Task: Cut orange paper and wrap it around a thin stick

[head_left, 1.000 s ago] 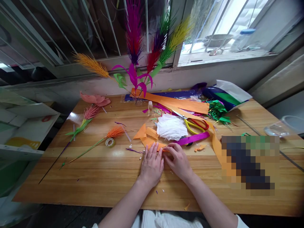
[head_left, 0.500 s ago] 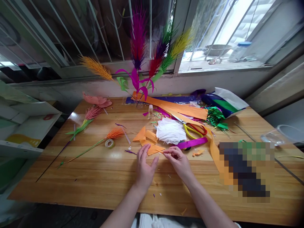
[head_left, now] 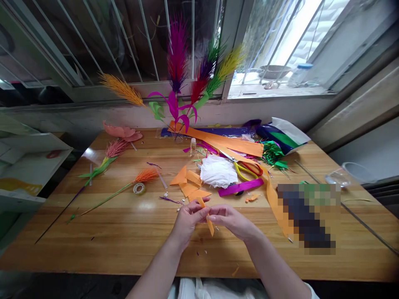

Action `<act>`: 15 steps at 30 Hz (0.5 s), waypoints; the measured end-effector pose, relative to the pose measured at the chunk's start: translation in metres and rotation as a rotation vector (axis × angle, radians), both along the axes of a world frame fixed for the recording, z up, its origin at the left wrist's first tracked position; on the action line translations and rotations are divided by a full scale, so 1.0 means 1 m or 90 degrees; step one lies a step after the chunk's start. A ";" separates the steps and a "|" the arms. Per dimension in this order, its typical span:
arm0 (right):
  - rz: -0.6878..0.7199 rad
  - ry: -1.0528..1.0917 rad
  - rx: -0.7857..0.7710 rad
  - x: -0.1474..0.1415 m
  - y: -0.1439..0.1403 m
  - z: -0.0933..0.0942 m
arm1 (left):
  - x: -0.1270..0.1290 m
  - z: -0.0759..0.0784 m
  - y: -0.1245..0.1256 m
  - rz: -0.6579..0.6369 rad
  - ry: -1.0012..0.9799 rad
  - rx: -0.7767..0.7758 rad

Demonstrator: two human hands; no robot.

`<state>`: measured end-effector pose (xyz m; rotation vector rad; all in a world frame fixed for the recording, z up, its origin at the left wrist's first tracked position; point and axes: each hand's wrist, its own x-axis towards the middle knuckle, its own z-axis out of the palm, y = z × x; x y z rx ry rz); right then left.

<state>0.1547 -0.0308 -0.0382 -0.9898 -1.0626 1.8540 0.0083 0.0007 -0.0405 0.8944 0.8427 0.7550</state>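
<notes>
My left hand (head_left: pixel 187 219) and my right hand (head_left: pixel 229 220) meet just above the wooden table (head_left: pixel 124 232), and both pinch a narrow orange paper strip (head_left: pixel 207 216) that hangs down between them. Just beyond my fingers lies a heap of orange paper pieces (head_left: pixel 190 185). Past those are a crumpled white paper (head_left: pixel 217 171), a purple strip (head_left: pixel 240 187) and yellow-and-red scissors (head_left: pixel 246 169).
A roll of tape (head_left: pixel 139 188) and an orange paper flower on a green stem (head_left: pixel 145 176) lie to the left. Tall coloured paper plumes (head_left: pixel 177 70) stand at the back by the window. Long orange strips (head_left: pixel 230 143), green scraps (head_left: pixel 272 153) and a blurred patch (head_left: pixel 307 218) are on the right.
Both hands have come off the table and drawn back toward me, lifting the orange strip. A second ago my left palm lay flat on the paper pieces.
</notes>
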 end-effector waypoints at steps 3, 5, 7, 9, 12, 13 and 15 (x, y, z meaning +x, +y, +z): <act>-0.018 0.023 -0.030 -0.004 0.004 -0.005 | -0.003 0.003 0.002 -0.053 -0.026 -0.046; -0.050 0.040 -0.059 -0.006 0.006 -0.008 | -0.005 0.003 0.004 -0.085 -0.057 -0.051; -0.070 0.073 -0.094 -0.008 0.008 -0.010 | -0.006 0.003 0.006 -0.109 -0.087 -0.054; -0.063 0.121 -0.129 -0.008 0.009 -0.011 | -0.006 0.005 0.007 -0.116 -0.103 -0.059; -0.025 0.201 -0.150 -0.008 0.009 -0.011 | -0.005 0.007 0.008 -0.118 -0.129 -0.097; -0.011 0.223 -0.148 -0.008 0.009 -0.012 | -0.004 0.007 0.008 -0.119 -0.141 -0.114; 0.015 0.241 -0.135 -0.007 0.010 -0.013 | -0.004 0.005 0.008 -0.117 -0.167 -0.150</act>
